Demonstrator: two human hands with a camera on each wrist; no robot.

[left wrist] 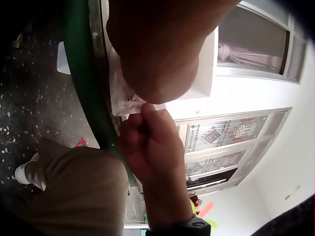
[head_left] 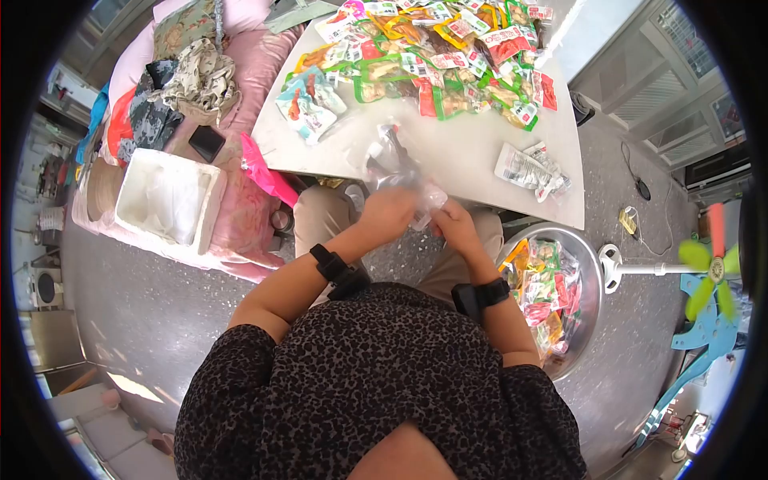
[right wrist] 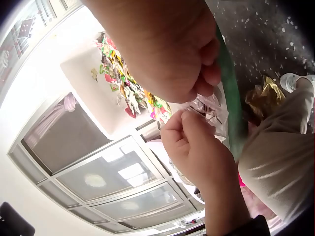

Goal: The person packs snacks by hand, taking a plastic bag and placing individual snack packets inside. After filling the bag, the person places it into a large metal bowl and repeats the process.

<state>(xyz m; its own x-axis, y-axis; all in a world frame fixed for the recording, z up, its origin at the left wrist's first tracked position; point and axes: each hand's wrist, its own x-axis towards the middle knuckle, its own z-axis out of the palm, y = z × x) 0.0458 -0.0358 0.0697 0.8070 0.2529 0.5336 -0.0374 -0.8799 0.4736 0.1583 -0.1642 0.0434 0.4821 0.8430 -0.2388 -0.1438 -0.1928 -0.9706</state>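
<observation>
A clear, crinkled plastic bag (head_left: 394, 164) with something dark inside lies across the table's front edge in the head view. My left hand (head_left: 390, 214) grips its near end, and my right hand (head_left: 456, 227) pinches the same plastic close beside it. In the left wrist view my left hand (left wrist: 157, 54) fills the top, the right hand (left wrist: 155, 142) has curled fingers at the plastic (left wrist: 125, 98). The right wrist view shows the transparent plastic (right wrist: 212, 110) between my right hand (right wrist: 157, 54) and my left hand (right wrist: 202, 147); some fingertips are hidden.
Many colourful packets (head_left: 448, 60) cover the table's far side; white packets (head_left: 532, 170) lie right. A metal basin (head_left: 594, 320) of packets stands at the right, near a fan (head_left: 717, 268). At left are a foam box (head_left: 210, 212), a phone (head_left: 206, 142) and pink plastic (head_left: 268, 178).
</observation>
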